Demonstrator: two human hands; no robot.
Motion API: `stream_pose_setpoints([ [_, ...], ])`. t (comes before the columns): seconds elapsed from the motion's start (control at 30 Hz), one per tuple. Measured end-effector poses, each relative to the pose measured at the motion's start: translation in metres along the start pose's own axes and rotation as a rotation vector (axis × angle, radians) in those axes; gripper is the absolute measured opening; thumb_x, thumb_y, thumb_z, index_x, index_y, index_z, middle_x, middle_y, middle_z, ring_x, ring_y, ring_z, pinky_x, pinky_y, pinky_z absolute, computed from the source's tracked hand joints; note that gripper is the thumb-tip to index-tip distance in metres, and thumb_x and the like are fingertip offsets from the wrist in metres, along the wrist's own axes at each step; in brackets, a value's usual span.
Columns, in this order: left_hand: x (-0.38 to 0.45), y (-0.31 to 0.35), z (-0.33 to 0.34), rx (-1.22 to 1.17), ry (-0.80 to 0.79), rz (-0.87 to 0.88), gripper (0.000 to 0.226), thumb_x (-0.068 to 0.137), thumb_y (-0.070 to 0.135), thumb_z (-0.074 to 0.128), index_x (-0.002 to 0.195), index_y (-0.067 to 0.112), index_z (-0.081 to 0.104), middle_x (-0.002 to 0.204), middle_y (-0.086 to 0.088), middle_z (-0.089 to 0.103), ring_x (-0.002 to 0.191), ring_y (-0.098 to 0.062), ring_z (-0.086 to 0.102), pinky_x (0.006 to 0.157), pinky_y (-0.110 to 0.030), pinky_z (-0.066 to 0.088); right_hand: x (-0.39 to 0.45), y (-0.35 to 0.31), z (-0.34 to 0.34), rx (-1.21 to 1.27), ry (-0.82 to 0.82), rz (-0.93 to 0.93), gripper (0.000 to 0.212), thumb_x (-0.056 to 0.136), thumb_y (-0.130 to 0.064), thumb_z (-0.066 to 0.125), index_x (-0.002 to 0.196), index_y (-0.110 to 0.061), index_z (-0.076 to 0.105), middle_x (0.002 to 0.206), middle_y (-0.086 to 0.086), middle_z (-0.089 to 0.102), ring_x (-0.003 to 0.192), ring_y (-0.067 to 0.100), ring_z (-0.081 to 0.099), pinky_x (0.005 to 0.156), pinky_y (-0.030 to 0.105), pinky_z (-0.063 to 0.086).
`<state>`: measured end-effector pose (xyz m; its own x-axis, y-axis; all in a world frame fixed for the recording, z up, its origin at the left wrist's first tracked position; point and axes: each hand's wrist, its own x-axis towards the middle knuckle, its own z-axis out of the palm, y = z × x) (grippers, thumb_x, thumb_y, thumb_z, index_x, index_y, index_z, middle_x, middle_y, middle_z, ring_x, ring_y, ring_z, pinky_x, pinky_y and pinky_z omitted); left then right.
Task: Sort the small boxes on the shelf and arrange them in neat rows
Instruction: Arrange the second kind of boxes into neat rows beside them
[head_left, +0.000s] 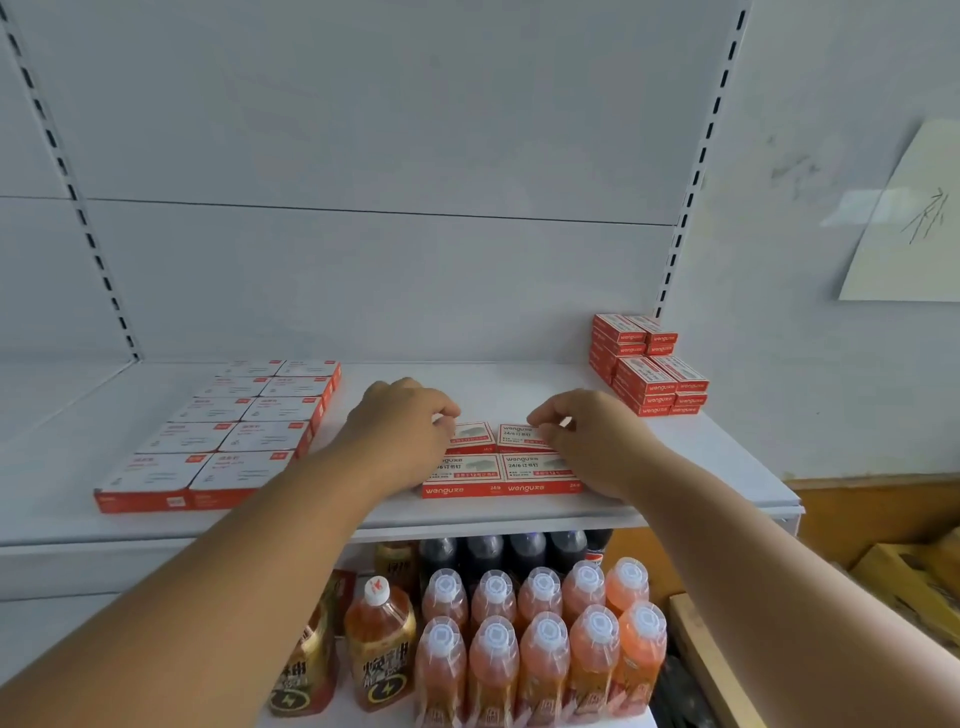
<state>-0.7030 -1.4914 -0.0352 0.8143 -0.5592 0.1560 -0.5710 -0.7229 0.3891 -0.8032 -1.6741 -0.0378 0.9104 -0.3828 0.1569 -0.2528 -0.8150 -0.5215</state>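
Left hand (400, 431): knuckles up, fingers curled down and pinched at the left edge of the far-left box (474, 437); whether it truly grips or only presses, I cannot tell for sure, but it reads as a light pinch.
Right hand (587, 436): likewise curled, fingertips (540, 418) pinched on the far edge of the far-right box (522, 436); palm lies over the right side of the block.
Block (501, 465): four staple boxes, two near and two far, touching one another, at the middle of the shelf (415, 514) close to its near edge.
Long axis: each box runs left to right, red label face toward the near edge.
Key relation: the two far boxes lie just under and between the hands, one per hand; each hand is nearest its own side, so neither need cross.
Stock (649, 366): stacked boxes of the same kind, far right on the shelf, well apart from the block and nearer the right hand.
Flat boxes (228, 436): two neat columns on the left, just beside the left forearm, apart from the block.
Judgement: the hands seem to be squaring the far row against the near row; more boxes would likely come from the right stack.
Risk: the left forearm passes near the flat boxes' right column.
Bottles (540, 644): on the lower shelf, not involved.
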Motion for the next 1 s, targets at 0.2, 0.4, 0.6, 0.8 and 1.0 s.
stream_pose_setpoints([
  [0.2,-0.019,0.009,-0.001,-0.056,-0.159,0.193,0.056,0.093,0.057,0.050,0.143,0.033,0.044,0.147,0.012,0.042,0.135,-0.012,0.036,0.109,-0.033,0.034,-0.009,0.002,-0.007,0.052,-0.092,-0.129,0.027,0.087,-0.045,0.065,0.111,-0.033,0.068,0.113,-0.018,0.059,0.105,0.005,0.052,0.086,0.022,0.038],
  [0.4,-0.025,0.009,0.002,-0.047,-0.159,0.245,0.066,0.090,0.051,0.060,0.147,0.028,0.038,0.146,0.012,0.043,0.129,-0.007,0.041,0.103,-0.023,0.033,-0.013,0.004,-0.011,0.027,-0.185,-0.187,0.045,0.071,-0.041,0.082,0.113,-0.035,0.066,0.127,-0.025,0.055,0.112,0.000,0.051,0.090,0.017,0.035],
  [0.6,-0.025,0.010,0.006,-0.028,-0.130,0.288,0.059,0.093,0.045,0.059,0.145,0.024,0.042,0.144,0.009,0.046,0.129,-0.010,0.041,0.107,-0.027,0.035,-0.013,0.004,-0.006,0.092,-0.145,-0.189,0.037,0.069,-0.035,0.085,0.102,-0.033,0.068,0.120,-0.026,0.059,0.103,-0.002,0.058,0.082,0.009,0.040],
  [0.8,-0.023,0.002,0.005,0.115,-0.223,0.295,0.079,0.091,0.061,0.048,0.155,0.029,0.014,0.162,0.009,0.013,0.148,-0.013,0.013,0.120,-0.033,0.016,-0.014,0.009,-0.008,-0.007,-0.099,-0.229,0.034,0.071,-0.038,0.083,0.099,-0.031,0.066,0.124,-0.023,0.056,0.106,-0.002,0.050,0.083,0.006,0.035],
  [1.0,-0.022,-0.002,0.002,0.183,-0.291,0.310,0.073,0.095,0.060,0.040,0.155,0.029,0.012,0.160,0.009,0.017,0.145,-0.011,0.014,0.119,-0.034,0.017,-0.015,0.016,-0.013,0.012,-0.142,-0.238,0.023,0.072,-0.030,0.082,0.090,-0.035,0.067,0.122,-0.019,0.059,0.104,0.009,0.058,0.089,0.020,0.047],
])
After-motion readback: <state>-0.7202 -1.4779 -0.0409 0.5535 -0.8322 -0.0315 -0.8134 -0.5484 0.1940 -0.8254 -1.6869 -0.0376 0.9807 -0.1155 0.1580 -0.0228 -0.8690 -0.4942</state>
